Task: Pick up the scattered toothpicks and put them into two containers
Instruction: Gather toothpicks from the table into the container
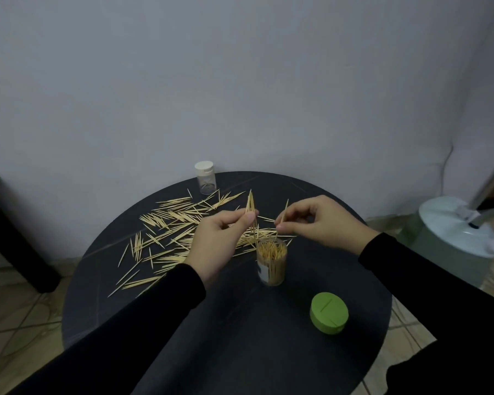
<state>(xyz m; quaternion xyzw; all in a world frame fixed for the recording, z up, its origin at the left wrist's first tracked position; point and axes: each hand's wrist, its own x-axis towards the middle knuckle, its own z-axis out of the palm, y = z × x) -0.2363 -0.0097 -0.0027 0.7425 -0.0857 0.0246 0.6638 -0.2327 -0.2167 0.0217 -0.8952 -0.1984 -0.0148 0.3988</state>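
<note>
Head view: jar label point(264, 272) seemingly illegible.

Grey wall point(183, 81), tiled floor point(17, 303), round black table point(240, 337).

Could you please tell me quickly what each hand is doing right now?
Left hand: pinches a small bundle of thin wooden toothpicks.
Right hand: pinches a single thin wooden toothpick.

Lighting dim, cool and even; no glare, shadows faint. Wide-angle lens bows the wall point(240, 67) toward the frame edges. Fine detail soft, slightly smeared throughout.
</note>
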